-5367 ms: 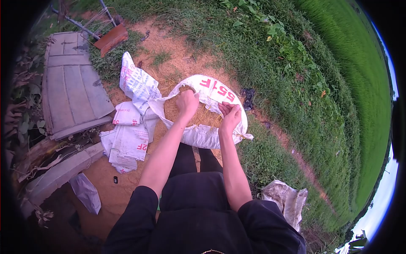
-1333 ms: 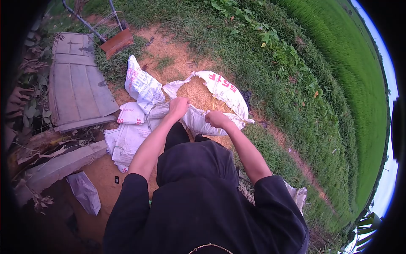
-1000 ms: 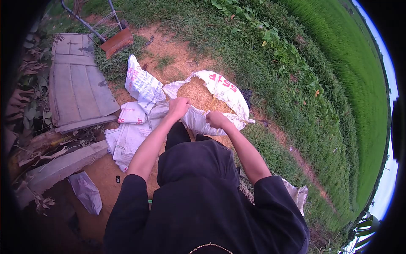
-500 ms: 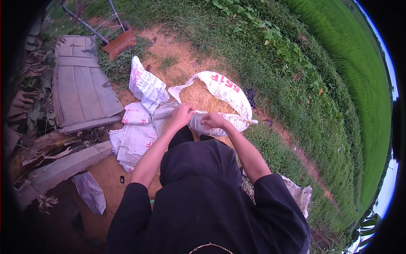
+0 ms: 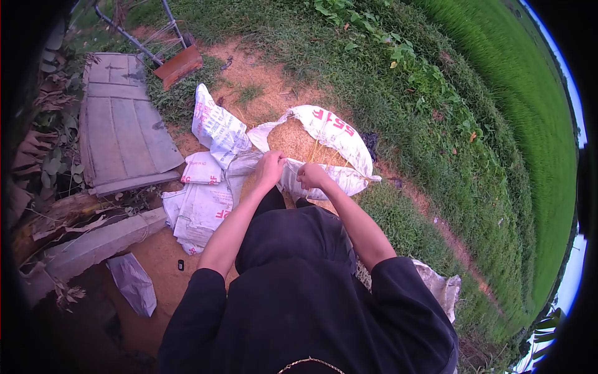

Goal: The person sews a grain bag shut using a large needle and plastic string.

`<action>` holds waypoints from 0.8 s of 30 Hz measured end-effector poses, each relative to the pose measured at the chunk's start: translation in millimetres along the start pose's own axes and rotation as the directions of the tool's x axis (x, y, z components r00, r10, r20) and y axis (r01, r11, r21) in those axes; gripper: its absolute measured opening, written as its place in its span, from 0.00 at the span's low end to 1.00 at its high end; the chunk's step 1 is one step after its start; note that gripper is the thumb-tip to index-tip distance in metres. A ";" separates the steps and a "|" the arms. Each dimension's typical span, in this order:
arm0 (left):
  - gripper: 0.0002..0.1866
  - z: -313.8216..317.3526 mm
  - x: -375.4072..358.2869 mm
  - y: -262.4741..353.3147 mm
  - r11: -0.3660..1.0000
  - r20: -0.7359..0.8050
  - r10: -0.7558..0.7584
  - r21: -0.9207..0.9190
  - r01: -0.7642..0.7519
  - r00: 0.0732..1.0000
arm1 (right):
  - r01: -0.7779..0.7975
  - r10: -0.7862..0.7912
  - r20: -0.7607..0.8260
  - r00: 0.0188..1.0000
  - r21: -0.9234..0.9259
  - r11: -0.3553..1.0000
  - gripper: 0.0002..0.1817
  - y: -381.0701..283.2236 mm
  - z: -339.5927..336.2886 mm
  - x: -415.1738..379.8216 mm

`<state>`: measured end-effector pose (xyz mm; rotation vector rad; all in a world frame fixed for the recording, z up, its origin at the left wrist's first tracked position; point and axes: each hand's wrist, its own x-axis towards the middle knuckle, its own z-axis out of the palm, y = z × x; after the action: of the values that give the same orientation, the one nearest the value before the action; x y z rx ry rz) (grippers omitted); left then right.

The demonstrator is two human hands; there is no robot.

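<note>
A white woven sack (image 5: 336, 129) with red lettering lies full of golden grain (image 5: 291, 140), its mouth gaping toward me. My left hand (image 5: 270, 167) is closed on the near rim of the sack, at the left part of the opening. A little to the right, my right hand (image 5: 313, 177) is curled with its fingers pressed together, close to the same rim; what it pinches is too small to make out. Thin yellow string (image 5: 317, 151) runs across the opening near the right hand and toward the sack's right corner, where the edges come together.
Left of the full sack lie a crumpled printed sack (image 5: 219, 128) and several flattened sacks (image 5: 200, 209). Farther left are a grey panel (image 5: 121, 118) and a concrete kerb (image 5: 103, 243). A metal-framed cart (image 5: 179, 67) stands at the back; a small black object (image 5: 180, 265) rests on the ground.
My left hand has shifted very slightly, staying on the sack's rim. The right hand keeps nearly the same place and its curled shape. The view has moved a little.
</note>
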<state>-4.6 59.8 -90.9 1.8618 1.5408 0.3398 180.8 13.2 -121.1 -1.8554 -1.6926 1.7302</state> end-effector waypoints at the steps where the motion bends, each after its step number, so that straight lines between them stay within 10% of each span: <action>1: 0.09 -2.4 3.0 1.2 1.000 0.020 0.010 0.008 -0.010 1.000 | -0.030 0.031 0.024 0.999 -0.047 0.998 0.09 1.3 -6.2 -4.9; 24: 0.08 1.0 18.4 -1.3 0.999 0.039 0.018 0.046 -0.020 0.999 | -0.035 0.059 0.114 0.992 -0.203 0.979 0.09 6.6 -34.2 -30.4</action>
<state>-0.2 76.8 -96.5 1.9094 1.5174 0.2769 218.0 8.2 -94.2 -1.9222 -1.9496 1.7806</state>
